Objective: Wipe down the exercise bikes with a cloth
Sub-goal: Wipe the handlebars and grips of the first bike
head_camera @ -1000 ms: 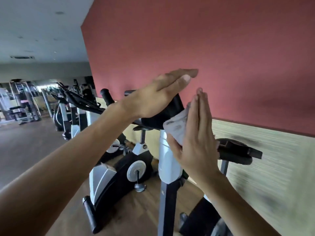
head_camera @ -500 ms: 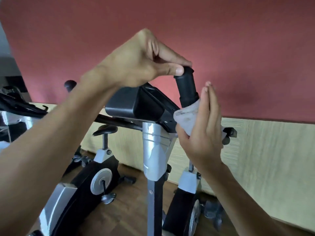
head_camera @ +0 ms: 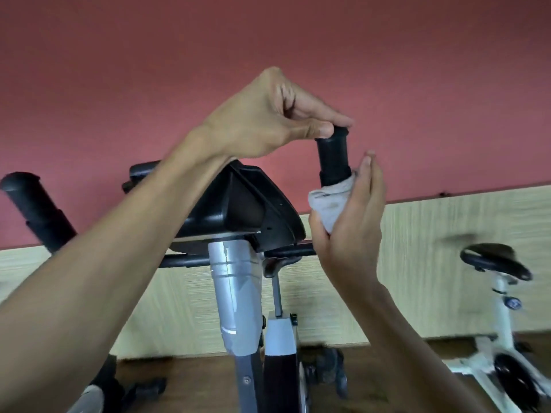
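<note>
An exercise bike with a silver post (head_camera: pixel 235 296) and a black console (head_camera: pixel 238 207) stands right in front of me. Its right handlebar grip (head_camera: pixel 332 159) is black and points up. My left hand (head_camera: pixel 268 117) pinches the top end of that grip between thumb and fingers. My right hand (head_camera: pixel 348 228) holds a grey-white cloth (head_camera: pixel 329 204) wrapped round the base of the grip, fingers fairly straight along it. The left handlebar grip (head_camera: pixel 35 210) sticks up at the far left.
A red wall above a pale wood-grain panel (head_camera: pixel 432 263) runs close behind the bike. A white exercise bike with a black saddle (head_camera: pixel 495 263) stands at the right. The floor (head_camera: pixel 185 380) is dark wood, with black pedals low in view.
My view swung right and closer. My left hand went from flat above the console to pinching the grip's tip. The cloth hand stayed at the grip's base.
</note>
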The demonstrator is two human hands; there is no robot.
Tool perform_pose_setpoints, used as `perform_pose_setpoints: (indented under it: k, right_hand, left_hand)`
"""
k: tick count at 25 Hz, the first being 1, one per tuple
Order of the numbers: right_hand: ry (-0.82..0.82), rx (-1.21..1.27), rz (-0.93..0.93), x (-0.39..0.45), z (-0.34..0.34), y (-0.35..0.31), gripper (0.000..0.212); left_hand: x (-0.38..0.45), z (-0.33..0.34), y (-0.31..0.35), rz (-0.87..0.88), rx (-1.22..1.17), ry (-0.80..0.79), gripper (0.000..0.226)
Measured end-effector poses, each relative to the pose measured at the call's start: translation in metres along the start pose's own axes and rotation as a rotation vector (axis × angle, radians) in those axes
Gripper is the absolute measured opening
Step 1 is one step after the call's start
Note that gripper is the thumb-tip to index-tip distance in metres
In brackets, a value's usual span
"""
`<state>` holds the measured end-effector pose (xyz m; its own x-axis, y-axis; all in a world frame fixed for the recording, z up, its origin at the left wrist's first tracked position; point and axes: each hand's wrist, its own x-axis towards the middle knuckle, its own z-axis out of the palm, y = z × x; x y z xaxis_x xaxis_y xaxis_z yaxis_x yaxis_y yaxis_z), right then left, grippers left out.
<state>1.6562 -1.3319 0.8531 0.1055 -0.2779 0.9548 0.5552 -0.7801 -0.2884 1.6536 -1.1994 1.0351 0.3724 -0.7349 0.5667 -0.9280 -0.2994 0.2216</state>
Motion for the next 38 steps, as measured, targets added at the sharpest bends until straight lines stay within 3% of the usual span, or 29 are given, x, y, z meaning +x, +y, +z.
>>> perform_pose_setpoints:
  k: [4, 12, 17, 22, 25, 30, 35, 38]
  right_hand:
    - [0.125, -0.113, 0.048, 0.043, 0.005, -0.029, 0.070]
    - [0.045, -0.328, 0.117, -0.017, 0.005, 0.001, 0.087]
    - [0.150, -0.158, -0.036, 0.036, 0.009, -0.023, 0.078]
    - [0.019, 0.040, 0.150, -0.027, 0.007, 0.011, 0.080]
    - [0.009, 0.001, 0.110, -0.022, 0.005, 0.010, 0.078]
    - [0.176, -0.087, -0.016, 0.032, 0.012, -0.016, 0.072]
    - [0.042, -0.055, 0.074, -0.026, 0.007, 0.005, 0.083]
    - [0.034, -0.094, 0.025, 0.000, 0.005, -0.002, 0.082]
  left_hand:
    - [-0.002, 0.003, -0.010, 0.112, -0.081, -0.017, 0.031]
    - [-0.005, 0.012, -0.024, 0.237, -0.121, 0.049, 0.029]
    - [-0.004, 0.017, -0.029, 0.253, -0.146, 0.088, 0.025]
    - [-0.006, 0.021, -0.028, 0.280, -0.152, 0.128, 0.019]
    - [-0.003, 0.024, -0.028, 0.241, -0.193, 0.129, 0.018]
    - [-0.007, 0.025, -0.029, 0.235, -0.195, 0.161, 0.022]
    - [-0.007, 0.026, -0.027, 0.208, -0.180, 0.190, 0.018]
    - [-0.010, 0.028, -0.021, 0.193, -0.215, 0.193, 0.019]
